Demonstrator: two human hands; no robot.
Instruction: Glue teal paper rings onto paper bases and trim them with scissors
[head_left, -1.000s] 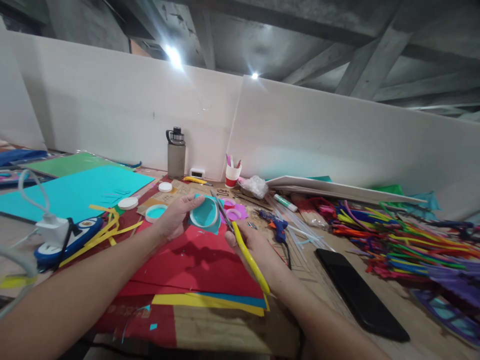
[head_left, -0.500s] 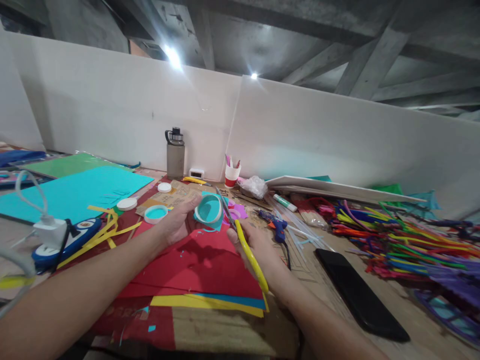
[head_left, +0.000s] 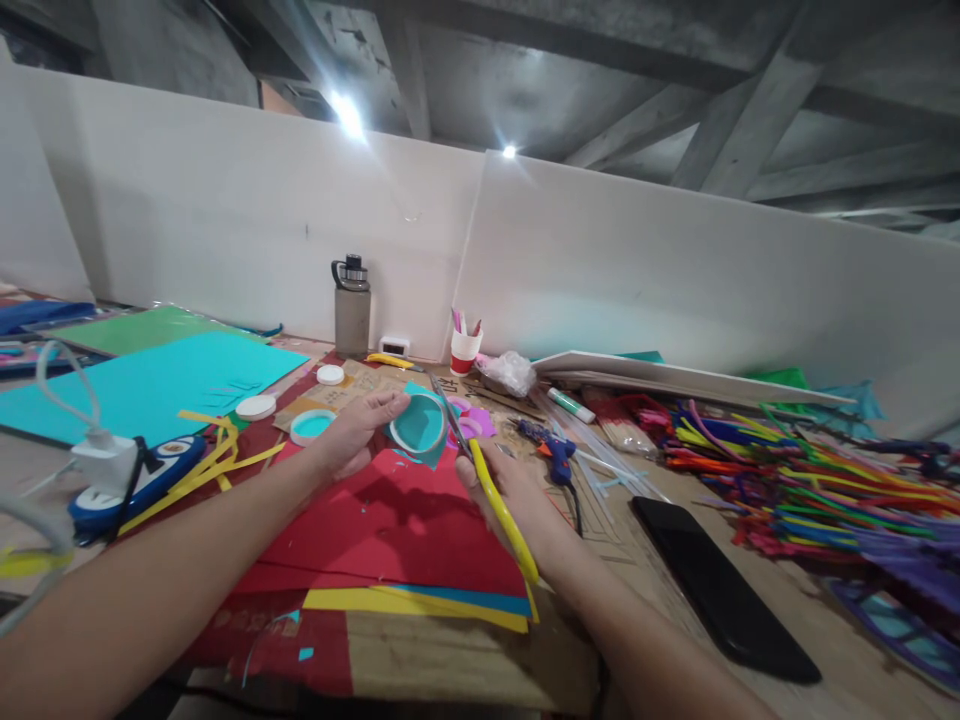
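My left hand (head_left: 367,432) is closed on the left edge of a turquoise piece (head_left: 420,425) with a round white rim, held up above the red paper (head_left: 375,530). Whether the rim and the turquoise sheet are joined I cannot tell. My right hand (head_left: 502,485) grips yellow-handled scissors (head_left: 491,490), their blades pointing up and away beside the right edge of the turquoise piece. Pink paper scraps (head_left: 476,422) lie just behind the blades. Left of my left hand sits a white-rimmed lid with a turquoise inside (head_left: 311,427).
A glue gun (head_left: 555,455), a glue stick (head_left: 570,405) and a black phone (head_left: 720,585) lie to the right, before a heap of pipe cleaners (head_left: 817,480). Yellow strips (head_left: 187,485) and a power strip (head_left: 142,490) are left. A bottle (head_left: 352,315) and paper cup (head_left: 465,352) stand behind.
The turquoise piece has turned and tilted in my left hand, so its round rim shows wider. My left fingers have shifted slightly right along its top edge. The scissors have hardly moved.
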